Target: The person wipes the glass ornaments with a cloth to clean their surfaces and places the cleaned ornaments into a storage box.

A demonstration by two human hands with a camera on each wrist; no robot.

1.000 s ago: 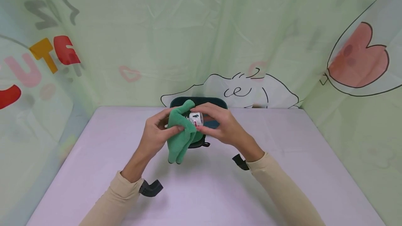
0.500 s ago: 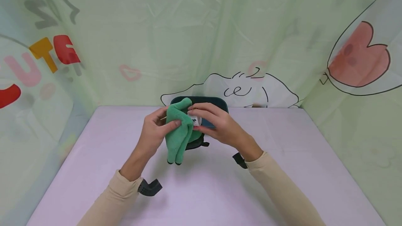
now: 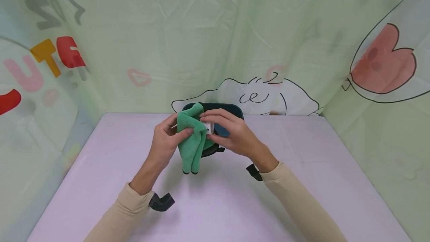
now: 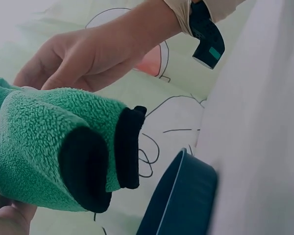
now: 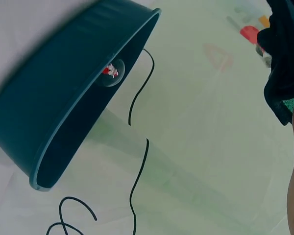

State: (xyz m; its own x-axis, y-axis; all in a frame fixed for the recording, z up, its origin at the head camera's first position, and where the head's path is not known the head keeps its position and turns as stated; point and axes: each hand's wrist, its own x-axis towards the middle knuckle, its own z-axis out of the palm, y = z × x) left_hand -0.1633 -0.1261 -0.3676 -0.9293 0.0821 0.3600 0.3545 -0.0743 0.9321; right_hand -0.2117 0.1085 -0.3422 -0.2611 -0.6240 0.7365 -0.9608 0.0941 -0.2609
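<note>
My left hand grips a green fleecy cloth, thumb on its near face. Black trim edges the cloth in the left wrist view. My right hand pinches a small white object with dark print, thumb below and fingers above. Part of this object is covered by the cloth folds and the fingers, so its kind is hidden. Both hands are close together in front of a dark teal basin. In the right wrist view, the dark trim of the cloth shows at the right edge.
The teal basin stands at the table's back edge. Inside it is a small clear dome with a red and white figure. The table has a pale lilac cover, and printed curtains hang behind and beside it.
The white object has slid left, deeper behind the cloth, and shows less of its print. My right hand has moved slightly left with it; the left hand keeps its grip.
</note>
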